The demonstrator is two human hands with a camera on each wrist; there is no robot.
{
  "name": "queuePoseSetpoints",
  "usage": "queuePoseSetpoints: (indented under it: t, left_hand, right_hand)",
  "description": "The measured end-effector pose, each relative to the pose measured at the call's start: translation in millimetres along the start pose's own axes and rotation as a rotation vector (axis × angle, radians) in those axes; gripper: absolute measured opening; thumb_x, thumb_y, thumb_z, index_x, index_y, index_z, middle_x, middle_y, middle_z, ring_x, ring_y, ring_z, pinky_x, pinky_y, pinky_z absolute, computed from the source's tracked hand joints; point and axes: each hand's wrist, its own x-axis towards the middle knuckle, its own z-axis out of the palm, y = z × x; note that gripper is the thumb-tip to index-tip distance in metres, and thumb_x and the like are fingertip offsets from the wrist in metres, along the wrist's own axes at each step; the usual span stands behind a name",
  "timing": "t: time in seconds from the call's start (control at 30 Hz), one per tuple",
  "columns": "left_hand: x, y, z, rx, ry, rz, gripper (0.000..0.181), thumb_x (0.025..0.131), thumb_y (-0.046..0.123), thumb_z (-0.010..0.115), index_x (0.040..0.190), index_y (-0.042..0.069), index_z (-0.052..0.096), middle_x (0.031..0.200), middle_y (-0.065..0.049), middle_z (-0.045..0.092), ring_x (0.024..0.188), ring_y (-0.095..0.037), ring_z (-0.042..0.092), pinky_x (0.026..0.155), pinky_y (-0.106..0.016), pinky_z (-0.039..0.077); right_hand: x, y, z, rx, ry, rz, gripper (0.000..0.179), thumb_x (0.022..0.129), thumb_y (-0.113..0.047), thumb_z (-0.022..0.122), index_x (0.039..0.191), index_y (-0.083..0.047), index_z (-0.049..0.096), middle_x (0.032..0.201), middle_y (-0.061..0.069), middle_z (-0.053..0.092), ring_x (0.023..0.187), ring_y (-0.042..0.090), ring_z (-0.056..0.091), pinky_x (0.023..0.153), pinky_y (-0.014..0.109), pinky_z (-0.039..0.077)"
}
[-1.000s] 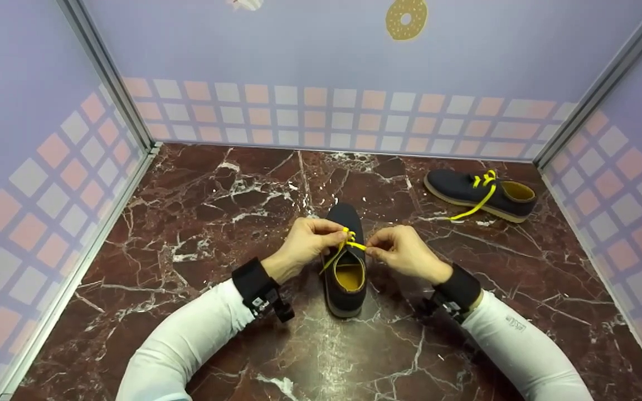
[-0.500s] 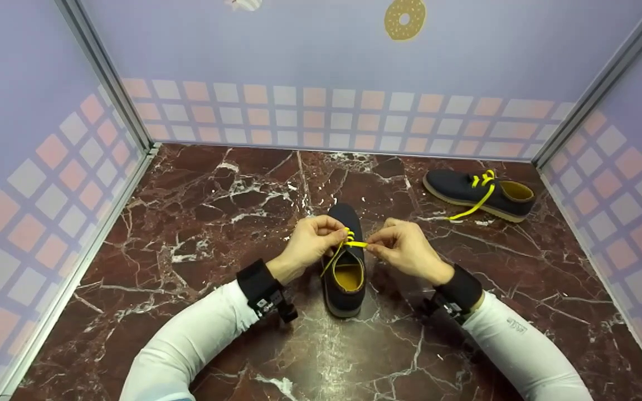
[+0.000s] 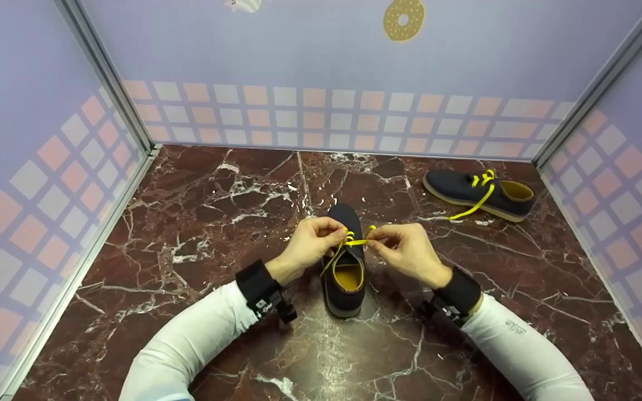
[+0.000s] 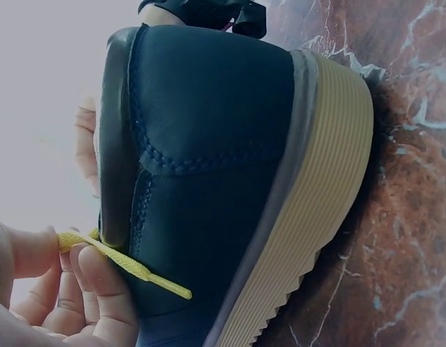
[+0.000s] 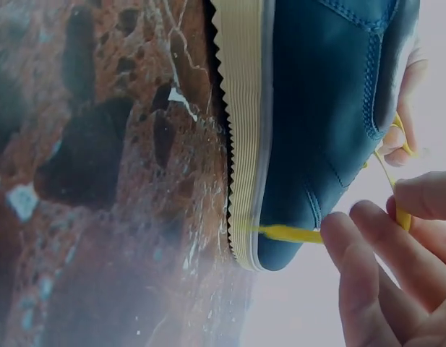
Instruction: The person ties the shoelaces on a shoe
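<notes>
A dark navy shoe (image 3: 345, 298) with a yellow lining stands upright, toe pointing away, between my two hands. My left hand (image 3: 311, 243) pinches a yellow shoelace (image 4: 121, 262) between thumb and index finger at the shoe's throat; the lace's tipped end hangs past the fingers in the left wrist view. On the other side, my right hand (image 3: 408, 250) pinches the other part of the yellow lace (image 3: 358, 242), which stretches sideways from the eyelets. A loose lace end (image 5: 288, 233) sticks out past the right fingers in the right wrist view.
A matching navy shoe (image 3: 455, 188) lies at the back right, its yellow lace trailing onto the brown marbled surface (image 3: 215, 345). Purple walls with pink and white squares (image 3: 315, 120) close in the back and sides. Small white flecks are scattered beyond the near shoe.
My right fingers have shifted on the lace, and a yellow bit now shows above them. The left hand has moved only slightly. Both shoes stay in place.
</notes>
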Motion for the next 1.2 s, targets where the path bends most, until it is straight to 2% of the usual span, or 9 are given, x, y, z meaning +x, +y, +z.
queuePoseSetpoints:
  t: [0.13,0.27,0.4,0.5,0.7,0.9,0.97,1.1,1.2]
  left_hand:
    - [0.3,-0.6,0.0,-0.001,-0.001,0.003,0.020,0.106,0.005,0.075,0.116,-0.012,0.076,0.081,0.011,0.076,0.068,-0.005,0.064,0.061,-0.019,0.055]
    - [0.4,-0.3,0.0,0.009,0.001,0.014,0.019,0.106,0.006,0.074,0.115,-0.012,0.076,0.082,0.009,0.076,0.066,-0.005,0.063,0.061,-0.019,0.055]
    - [0.0,0.6,0.2,0.021,-0.004,0.025,0.020,0.107,0.007,0.074,0.115,-0.012,0.075,0.082,0.008,0.075,0.065,-0.005,0.063,0.061,-0.019,0.055]
    - [-0.6,1.6,0.7,0.022,-0.011,0.025,0.021,0.108,0.007,0.073,0.116,-0.012,0.075,0.082,0.008,0.075,0.067,-0.005,0.063,0.062,-0.019,0.055]
    - [-1.4,2.1,0.9,0.021,-0.020,0.044,0.020,0.108,0.005,0.071,0.115,-0.013,0.074,0.082,0.008,0.075,0.072,-0.005,0.065,0.063,-0.020,0.055]
    - [-3.4,2.4,-0.2,0.023,-0.020,0.062,0.019,0.108,0.007,0.072,0.114,-0.011,0.076,0.083,0.007,0.075,0.072,-0.006,0.065,0.064,-0.021,0.056]
    - [-4.6,3.4,-0.3,0.027,-0.024,0.063,0.019,0.107,0.007,0.073,0.114,-0.010,0.076,0.084,0.006,0.076,0.072,-0.007,0.065,0.064,-0.022,0.056]
    - [-5.6,3.5,-0.9,0.041,-0.030,0.077,0.019,0.107,0.008,0.075,0.113,-0.009,0.077,0.087,0.003,0.079,0.072,-0.005,0.066,0.064,-0.021,0.056]
    - [-6.2,3.7,-1.0,0.045,-0.035,0.085,0.018,0.107,0.009,0.075,0.112,-0.008,0.077,0.091,-0.002,0.083,0.072,-0.005,0.067,0.064,-0.021,0.056]
  right_hand:
    - [-1.2,-2.3,-0.2,-0.008,0.071,-0.047,0.013,0.095,-0.004,0.086,0.104,-0.011,0.090,0.093,0.005,0.088,0.066,0.014,0.078,0.061,0.021,0.062]
    - [0.2,-2.2,0.8,-0.013,0.142,-0.130,0.018,0.094,-0.001,0.086,0.110,-0.009,0.090,0.102,0.007,0.089,0.071,0.007,0.077,0.062,0.021,0.063]
    - [3.7,-3.3,2.7,0.014,0.172,-0.191,0.023,0.095,0.001,0.085,0.117,-0.006,0.088,0.108,0.011,0.089,0.076,0.014,0.081,0.063,0.020,0.063]
    - [6.3,-6.1,2.1,0.036,0.181,-0.194,0.025,0.096,0.001,0.084,0.120,-0.004,0.086,0.110,0.012,0.088,0.081,0.020,0.084,0.065,0.017,0.062]
    - [12.4,-13.2,-1.6,0.015,0.184,-0.188,0.020,0.095,0.000,0.083,0.115,-0.002,0.086,0.105,0.011,0.088,0.084,0.018,0.083,0.069,0.014,0.061]
    - [23.5,-19.1,-5.1,-0.014,0.187,-0.203,0.018,0.094,0.002,0.082,0.112,-0.002,0.086,0.101,0.015,0.087,0.078,0.014,0.077,0.066,0.028,0.064]
    - [29.4,-21.6,-6.2,-0.027,0.178,-0.199,0.015,0.095,0.001,0.081,0.109,-0.002,0.087,0.099,0.015,0.087,0.073,0.013,0.075,0.063,0.029,0.063]
    - [45.5,-27.1,-8.0,-0.066,0.122,-0.175,0.010,0.100,-0.007,0.081,0.106,-0.005,0.088,0.093,0.010,0.087,0.067,0.011,0.070,0.063,0.020,0.056]
    - [58.5,-31.3,-8.9,-0.095,0.061,-0.146,0.015,0.105,-0.016,0.078,0.108,-0.006,0.089,0.088,0.008,0.086,0.065,0.008,0.066,0.064,0.018,0.051]
